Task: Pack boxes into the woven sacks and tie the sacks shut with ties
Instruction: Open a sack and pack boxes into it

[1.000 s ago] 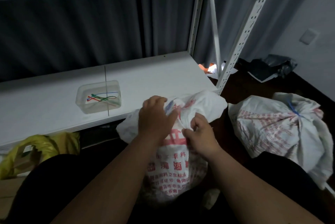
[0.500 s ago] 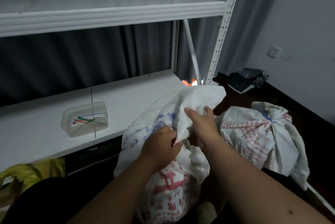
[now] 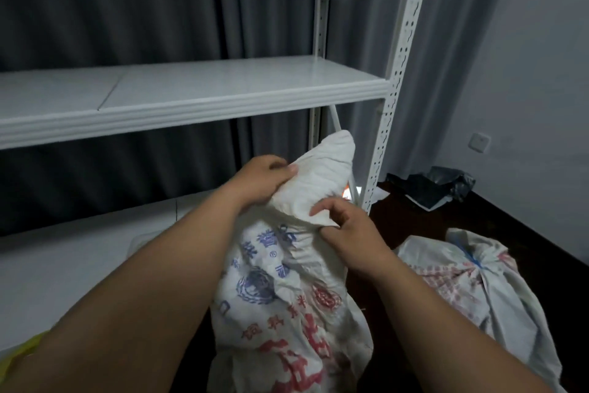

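The step in hand looks like gathering the neck of the printed woven sack (image 3: 287,297) so that it can be tied. The sack stands upright between the person's forearms, in front of the white metal shelf rack (image 3: 400,74), and its loose white top (image 3: 322,176) is pulled up into a bunched flap that rises just below the rack's middle shelf. No box shows; whatever the sack holds is hidden by its cloth.

The left hand (image 3: 264,179) has its grip clenched on the left edge of that flap, thumb and fingers pinching the cloth near the top. The right hand (image 3: 344,223) grasps the cloth lower down on the right, where the flap narrows above the printed part; its fingers curl into the folds, the index finger lying along the white cloth.

No tie is seen in either hand. My judgement is that the next move calls for squeezing or twisting the neck tighter with one hand, freeing the other to fetch a tie and wrap it around the gathered cloth; the neck could spring open if the holding grip slackens.

To the right of the held sack, on the dark floor, lies a second woven sack (image 3: 478,284), its neck already cinched with a blue tie (image 3: 471,257).
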